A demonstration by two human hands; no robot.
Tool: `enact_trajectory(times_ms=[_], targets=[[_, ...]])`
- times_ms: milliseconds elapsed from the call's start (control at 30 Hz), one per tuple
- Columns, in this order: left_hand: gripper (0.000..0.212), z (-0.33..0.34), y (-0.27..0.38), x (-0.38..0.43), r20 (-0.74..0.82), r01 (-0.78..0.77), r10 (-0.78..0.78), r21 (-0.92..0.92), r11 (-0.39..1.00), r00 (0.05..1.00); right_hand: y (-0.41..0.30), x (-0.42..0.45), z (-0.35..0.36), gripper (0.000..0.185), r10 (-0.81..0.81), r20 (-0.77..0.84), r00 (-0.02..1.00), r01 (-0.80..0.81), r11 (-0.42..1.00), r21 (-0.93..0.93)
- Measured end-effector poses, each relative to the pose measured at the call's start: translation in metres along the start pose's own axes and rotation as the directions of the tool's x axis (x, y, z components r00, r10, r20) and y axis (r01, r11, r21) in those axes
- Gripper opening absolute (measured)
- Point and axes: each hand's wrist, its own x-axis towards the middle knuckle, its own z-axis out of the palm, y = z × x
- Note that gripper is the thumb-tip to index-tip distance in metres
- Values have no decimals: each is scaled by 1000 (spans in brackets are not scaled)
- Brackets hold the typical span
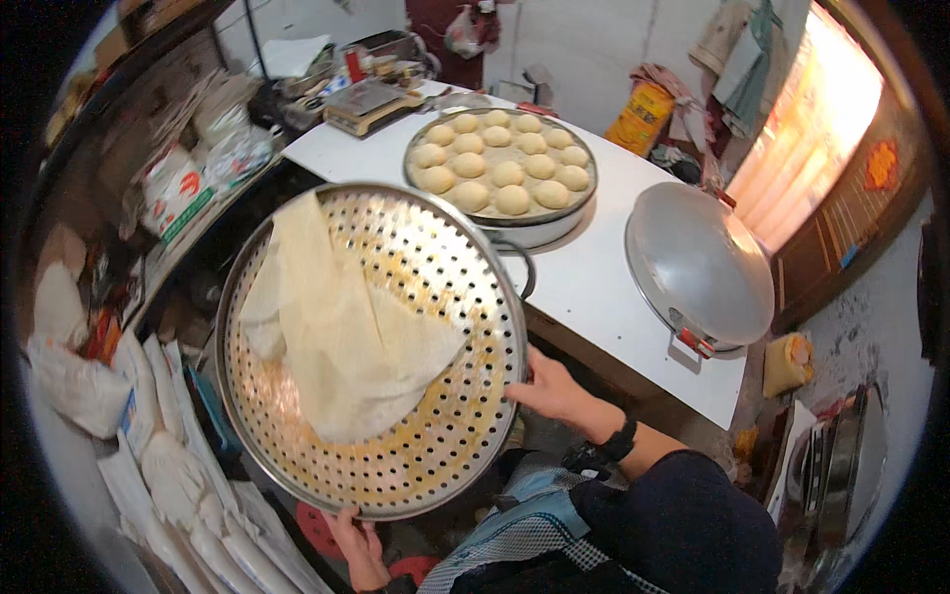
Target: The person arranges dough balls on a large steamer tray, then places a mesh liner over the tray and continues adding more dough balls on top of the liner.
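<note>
Both my hands hold a large round perforated metal steamer tray (pixel 475 438) in front of me. My right hand (pixel 553 386) grips its right rim, the thumb over the edge. At the near rim my left hand (pixel 360 549) clasps the tray from below, its fingertips at the edge. A crumpled off-white cloth (pixel 341 334) lies inside the tray, left of its middle. Beyond it, on a white table (pixel 571 297), rounded dough pieces (pixel 508 174) stand in a round steamer tray (pixel 592 194) set on a metal pot or tier (pixel 545 234) with a dark handle.
A domed metal lid (pixel 701 260) with red-wrapped handles rests on the table's right side. A scale (pixel 371 104) sits at the far left corner beside assorted clutter. Sacks (pixel 174 475) line the left side. Red stools (pixel 319 529) are partly visible below the tray.
</note>
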Motion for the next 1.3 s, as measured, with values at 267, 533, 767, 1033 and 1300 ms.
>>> enact_trajectory(times_ms=[267, 533, 767, 1033, 1300], targets=[[60, 62, 37, 103, 501, 83, -59, -25, 996, 863, -45, -29, 5, 66, -179, -440, 880, 258, 958, 125], [67, 179, 15, 176, 582, 123, -86, -26, 992, 809, -45, 59, 73, 76, -154, -692, 705, 409, 886, 220], [66, 275, -10, 203, 595, 274, -168, -91, 957, 786, -22, 131, 26, 53, 17, -801, 598, 334, 904, 268], [28, 330, 2, 134, 651, 326, -439, 295, 898, 620, 4, 154, -60, 35, 96, -841, 532, 297, 909, 292], [13, 300, 83, 297, 782, -712, 408, 63, 700, 471, -7, 160, -144, 25, 278, -714, 643, -23, 938, 345]])
